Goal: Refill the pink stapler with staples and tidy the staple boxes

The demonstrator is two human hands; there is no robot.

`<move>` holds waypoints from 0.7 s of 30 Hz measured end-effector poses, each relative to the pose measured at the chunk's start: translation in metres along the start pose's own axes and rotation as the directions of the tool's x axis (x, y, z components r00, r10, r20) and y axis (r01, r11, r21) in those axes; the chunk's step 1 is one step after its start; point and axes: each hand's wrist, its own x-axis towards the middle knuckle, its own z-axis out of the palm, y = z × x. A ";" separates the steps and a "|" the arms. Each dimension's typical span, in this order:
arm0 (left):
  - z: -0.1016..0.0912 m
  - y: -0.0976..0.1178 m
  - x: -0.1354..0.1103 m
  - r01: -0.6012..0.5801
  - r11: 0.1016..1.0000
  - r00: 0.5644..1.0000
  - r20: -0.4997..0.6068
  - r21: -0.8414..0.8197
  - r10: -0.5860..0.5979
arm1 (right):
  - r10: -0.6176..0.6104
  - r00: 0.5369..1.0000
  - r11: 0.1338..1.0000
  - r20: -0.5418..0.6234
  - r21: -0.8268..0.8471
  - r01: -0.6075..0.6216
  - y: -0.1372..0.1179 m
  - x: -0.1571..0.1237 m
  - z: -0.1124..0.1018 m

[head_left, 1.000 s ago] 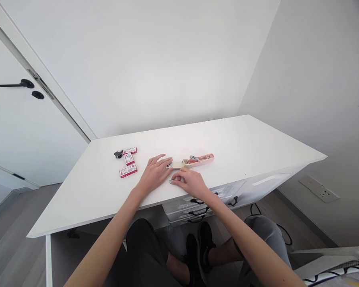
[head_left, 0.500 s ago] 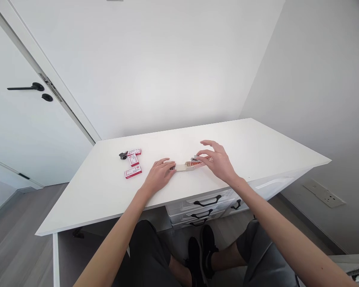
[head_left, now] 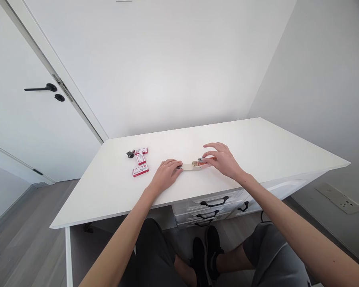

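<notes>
A cream-coloured stapler (head_left: 191, 167) lies opened out flat on the white tabletop, its orange inner part (head_left: 208, 162) toward the right. My left hand (head_left: 166, 174) rests on the table with its fingers closed round the stapler's left end, where a black-and-white patterned patch shows. Above the orange part, my right hand (head_left: 224, 159) pinches a small silver strip of staples (head_left: 201, 160) between thumb and finger. Its other fingers are raised and curved. The right end of the stapler is partly hidden behind that hand.
Left of the stapler lie red-and-white small boxes (head_left: 140, 170) and a black clip-like object (head_left: 131, 154). Drawers with black handles (head_left: 214, 201) sit below the table's front edge. A wall stands behind the table, and a door with a black handle (head_left: 40, 87) is at left.
The camera view has shifted, so everything appears farther right. My right hand has lowered the silver staples slightly closer to the stapler's orange part. My left hand keeps its hold.
</notes>
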 end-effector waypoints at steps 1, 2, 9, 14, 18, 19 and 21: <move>0.000 0.000 0.000 0.000 1.000 1.000 0.001 -0.002 0.000 | 0.004 1.000 1.000 0.005 0.011 -0.004 -0.001 0.000 0.000; -0.001 0.001 0.000 0.000 1.000 1.000 0.000 -0.002 0.000 | 0.007 1.000 1.000 0.011 0.022 -0.007 -0.001 0.001 0.000; 0.000 0.001 -0.001 0.005 1.000 1.000 0.000 0.004 -0.005 | 0.003 1.000 0.995 0.023 0.104 -0.005 -0.001 0.003 0.000; 0.000 0.000 -0.001 0.011 1.000 1.000 0.001 0.000 -0.011 | 0.029 0.999 0.990 0.043 0.139 -0.034 0.003 0.001 -0.001; 0.000 0.001 -0.001 0.013 1.000 1.000 0.001 -0.003 -0.013 | 0.030 0.997 0.988 0.068 0.148 -0.040 0.001 0.002 0.000; 0.000 0.001 -0.001 0.013 1.000 1.000 0.001 -0.004 -0.013 | 0.030 0.997 0.988 0.073 0.149 -0.040 0.000 0.003 -0.001; 0.000 0.001 -0.001 0.013 1.000 1.000 0.003 -0.004 -0.013 | 0.032 0.996 0.988 0.080 0.146 -0.043 -0.002 0.003 -0.001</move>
